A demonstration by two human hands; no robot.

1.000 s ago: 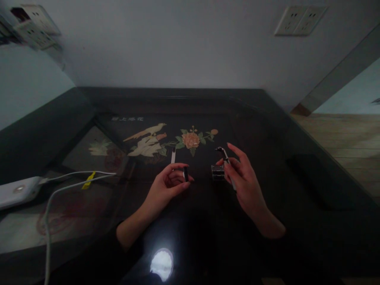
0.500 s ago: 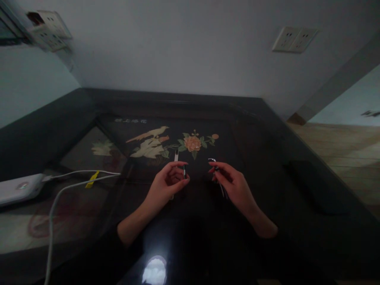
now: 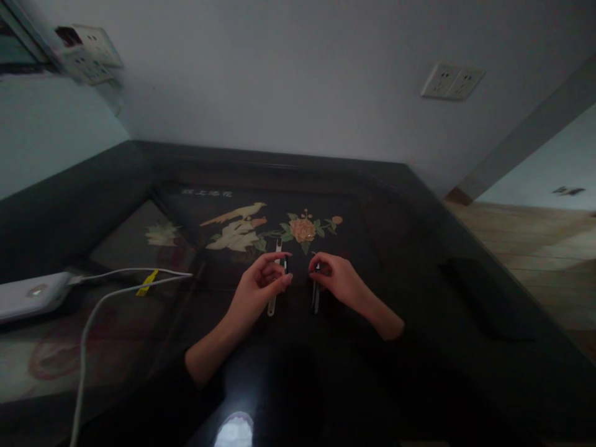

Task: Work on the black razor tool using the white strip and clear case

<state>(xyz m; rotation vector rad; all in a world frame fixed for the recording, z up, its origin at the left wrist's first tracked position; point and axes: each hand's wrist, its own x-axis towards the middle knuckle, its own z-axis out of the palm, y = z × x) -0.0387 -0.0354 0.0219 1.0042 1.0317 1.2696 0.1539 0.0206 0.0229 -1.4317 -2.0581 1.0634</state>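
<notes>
Two bare hands met over the glossy black lacquered table (image 3: pixel 419 205) in the head view; left hand (image 3: pixel 258 287) pinched a small dark cylindrical piece (image 3: pixel 285 266) between thumb and forefinger above a slim silver metal strip (image 3: pixel 274 292) lying on the tabletop; right hand (image 3: pixel 339 280) curled, fingertips pinching a thin silver metal tool (image 3: pixel 315 298); both pieces judged light, stiff, slippery, best gripped mid-shaft; white power bank (image 3: pixel 30 295) with white cables (image 3: pixel 116 292) lay far left.

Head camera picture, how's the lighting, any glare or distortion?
Head view: dim overall, so the small tools in the left hand and right hand are hard to make out; a bright glare spot shines on the glossy table; the wall sockets look tilted by wide-angle distortion.
</notes>
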